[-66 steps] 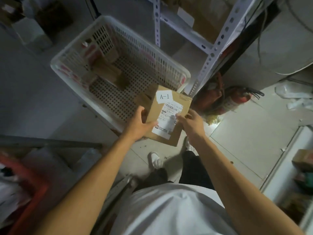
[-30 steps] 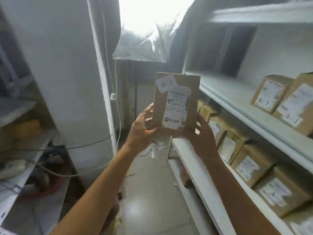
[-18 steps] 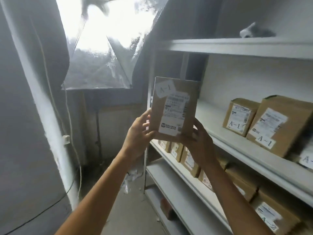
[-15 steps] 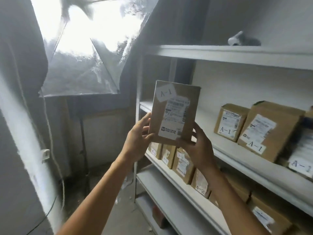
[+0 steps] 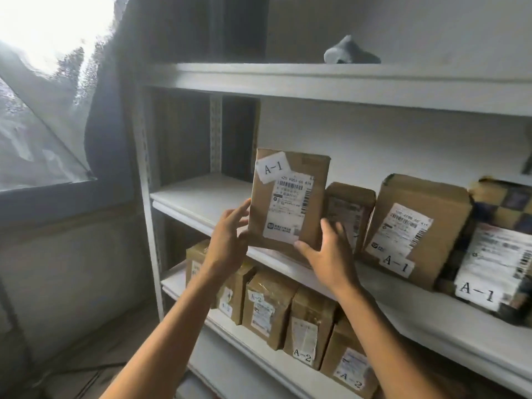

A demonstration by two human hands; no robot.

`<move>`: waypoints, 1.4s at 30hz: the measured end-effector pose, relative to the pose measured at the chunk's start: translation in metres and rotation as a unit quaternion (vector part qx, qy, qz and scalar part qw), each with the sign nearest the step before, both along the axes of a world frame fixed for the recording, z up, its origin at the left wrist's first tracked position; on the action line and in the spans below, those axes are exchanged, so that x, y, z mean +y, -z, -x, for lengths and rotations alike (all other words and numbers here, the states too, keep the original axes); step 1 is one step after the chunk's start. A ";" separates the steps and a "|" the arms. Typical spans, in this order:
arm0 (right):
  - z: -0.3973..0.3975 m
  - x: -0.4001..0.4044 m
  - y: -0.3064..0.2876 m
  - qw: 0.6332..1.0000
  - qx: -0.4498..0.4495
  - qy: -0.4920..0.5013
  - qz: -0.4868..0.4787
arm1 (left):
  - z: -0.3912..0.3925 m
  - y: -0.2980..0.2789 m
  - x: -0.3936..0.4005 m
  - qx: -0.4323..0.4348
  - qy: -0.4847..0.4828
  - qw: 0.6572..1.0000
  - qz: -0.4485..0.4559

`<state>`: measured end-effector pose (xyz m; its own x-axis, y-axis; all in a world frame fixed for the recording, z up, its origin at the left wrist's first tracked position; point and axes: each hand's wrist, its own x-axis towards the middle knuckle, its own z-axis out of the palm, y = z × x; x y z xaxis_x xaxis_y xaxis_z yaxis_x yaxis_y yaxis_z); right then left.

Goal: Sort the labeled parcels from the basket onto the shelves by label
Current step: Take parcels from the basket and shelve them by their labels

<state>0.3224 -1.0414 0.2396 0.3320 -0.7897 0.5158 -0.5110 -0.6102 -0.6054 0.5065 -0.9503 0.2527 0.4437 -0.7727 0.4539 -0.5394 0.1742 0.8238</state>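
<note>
The parcel (image 5: 289, 198) stands upright at the A-1 shelf (image 5: 201, 197) edge. Left hand (image 5: 227, 246) and right hand (image 5: 328, 254) hold its lower corners. It seems light and stiff; holding the side edges is best.

Brown parcels, white labels, pale grey-white shelves.

The held parcel (image 5: 289, 197) is plain brown cardboard with a white tag lettered A-1 in black and a white shipping label (image 5: 290, 205) printed with black barcode stripes. The parcels on the lower shelf (image 5: 269, 305) are the same brown with white tags. The far-right parcel (image 5: 502, 243) shows a dark and tan checkered pattern. The shelf board (image 5: 198, 194) is off-white; a grey lump (image 5: 349, 51) lies on top.
</note>
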 end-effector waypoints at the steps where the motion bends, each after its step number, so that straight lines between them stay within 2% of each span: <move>1: -0.004 -0.010 0.004 1.000 0.003 0.005 0.002 | -0.002 0.002 -0.011 0.001 -0.001 1.000 0.000; 11: -0.038 -0.038 0.040 0.999 0.030 0.008 0.030 | -0.034 0.032 -0.079 -0.012 0.014 1.000 -0.011; 19: -0.044 -0.041 0.042 0.990 0.112 0.073 0.050 | -0.057 0.037 -0.109 -0.101 0.077 0.991 -0.035; 27: -0.053 -0.038 0.037 0.980 0.126 0.153 -0.017 | -0.074 0.039 -0.111 -0.192 0.160 0.964 -0.093; 32: -0.051 -0.030 0.032 0.970 0.169 0.172 -0.043 | -0.071 0.043 -0.102 -0.213 0.148 0.962 -0.085; 36: -0.034 -0.008 0.037 0.961 0.185 0.199 -0.056 | -0.058 0.049 -0.094 -0.302 0.162 0.935 -0.086; 42: 0.034 0.036 0.039 0.932 0.237 0.264 -0.075 | 0.011 0.045 -0.087 -0.395 0.283 0.871 -0.071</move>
<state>0.2879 -1.0052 0.2001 0.0389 -0.9589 0.2810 -0.9482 -0.1241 -0.2925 0.4957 -1.0372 0.2075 -0.4344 -0.8391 0.3275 -0.8080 0.5237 0.2699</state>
